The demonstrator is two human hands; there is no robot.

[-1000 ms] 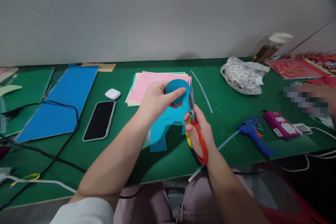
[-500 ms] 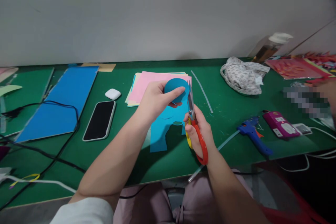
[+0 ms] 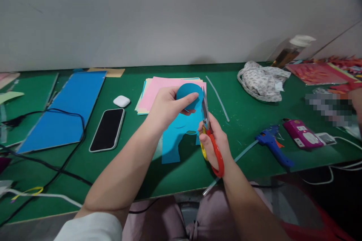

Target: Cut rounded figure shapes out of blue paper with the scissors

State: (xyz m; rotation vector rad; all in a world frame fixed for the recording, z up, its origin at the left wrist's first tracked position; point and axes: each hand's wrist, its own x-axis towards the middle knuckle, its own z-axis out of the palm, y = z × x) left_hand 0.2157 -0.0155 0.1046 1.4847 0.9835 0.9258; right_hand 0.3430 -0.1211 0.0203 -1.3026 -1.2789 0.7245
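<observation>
Centrally, the blue disc (image 3: 188, 92) sits above the paper stack (image 3: 158, 86), pinched in the left hand's (image 3: 175, 103) grip. Just beside its edge are the blades of the scissors (image 3: 211, 133), whose handles the right hand (image 3: 216, 139) grasps. Beneath lies cut paper (image 3: 171, 145) on the green bench (image 3: 141, 175). Leftward lies a phone (image 3: 108, 130); rightward, a glue gun (image 3: 274, 145).

The scissors (image 3: 207, 124) are the center here. The right hand (image 3: 217, 141) grips their handles. Left of their blades, the left hand (image 3: 172, 103) pinches a round blue paper (image 3: 188, 92). Further left of the scissors lies a phone (image 3: 107, 130); to their right, a blue glue gun (image 3: 274, 146).
</observation>
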